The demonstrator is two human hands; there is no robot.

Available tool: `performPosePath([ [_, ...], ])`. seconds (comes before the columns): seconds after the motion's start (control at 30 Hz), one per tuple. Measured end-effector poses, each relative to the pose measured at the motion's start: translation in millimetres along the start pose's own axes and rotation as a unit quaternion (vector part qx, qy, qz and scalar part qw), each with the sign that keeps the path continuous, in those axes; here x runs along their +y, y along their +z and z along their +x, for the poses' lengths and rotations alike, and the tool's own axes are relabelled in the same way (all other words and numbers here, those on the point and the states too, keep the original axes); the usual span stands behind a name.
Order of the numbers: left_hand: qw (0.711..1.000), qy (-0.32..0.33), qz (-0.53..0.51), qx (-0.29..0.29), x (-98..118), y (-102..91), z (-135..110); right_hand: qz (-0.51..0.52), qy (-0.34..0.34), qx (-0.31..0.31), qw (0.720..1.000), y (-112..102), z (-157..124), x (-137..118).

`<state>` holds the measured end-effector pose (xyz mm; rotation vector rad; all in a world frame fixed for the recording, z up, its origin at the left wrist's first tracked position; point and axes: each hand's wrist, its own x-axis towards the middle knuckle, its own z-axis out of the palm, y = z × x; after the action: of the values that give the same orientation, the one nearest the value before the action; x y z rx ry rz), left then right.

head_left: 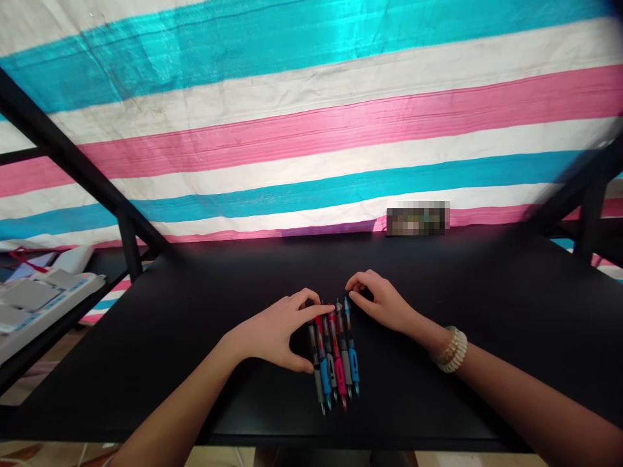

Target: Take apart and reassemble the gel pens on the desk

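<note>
Several click pens point(335, 357) with grey, blue and pink grips lie side by side on the black tabletop point(170, 363), their tips toward me. My left hand point(277, 327) is open over their left side. Its index finger reaches across the far ends, and its thumb is at the grey-gripped pen point(317, 373) on the left edge; firm contact cannot be made out. On the other side, my right hand point(382, 301) is just beyond the far end of the rightmost blue pen point(354, 363). Its fingers are loosely bent, thumb and index apart, with nothing visible between them.
A striped tarp point(311, 143) hangs behind the table. Black frame bars point(82, 162) slope at both sides. A white power strip point(53, 305) lies on a shelf at the left. A blurred-out small item point(417, 218) stands at the table's back edge.
</note>
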<state>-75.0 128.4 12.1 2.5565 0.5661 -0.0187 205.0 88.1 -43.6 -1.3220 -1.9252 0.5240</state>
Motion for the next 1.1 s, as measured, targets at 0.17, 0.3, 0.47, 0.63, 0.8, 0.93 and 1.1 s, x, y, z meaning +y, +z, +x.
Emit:
performPosePath([
  [0.17,1.0,-0.001,0.006,-0.002,9,1.7,4,-0.003,-0.001,-0.002,1.0,-1,1,-1],
  [0.3,1.0,0.001,0.008,-0.001,14,2.9,7,-0.003,0.001,-0.004,1.0,-1,1,-1],
  [0.47,1.0,0.003,0.004,0.003,14,2.9,8,0.0,-0.001,-0.005,1.0,-1,1,-1],
  [0.63,1.0,0.014,-0.016,0.018,11,3.8,8,0.006,-0.002,-0.005,1.0,1,0,0],
  [0.8,0.998,0.019,-0.04,0.035,9,3.7,9,0.012,-0.003,-0.005,1.0,2,0,3],
  [0.93,0.995,0.02,-0.077,0.056,6,3.3,9,0.012,-0.004,0.004,1.0,4,1,4],
  [1.1,0.992,0.005,-0.106,0.068,-1,5.5,9,0.005,-0.008,0.018,1.0,5,3,6],
])
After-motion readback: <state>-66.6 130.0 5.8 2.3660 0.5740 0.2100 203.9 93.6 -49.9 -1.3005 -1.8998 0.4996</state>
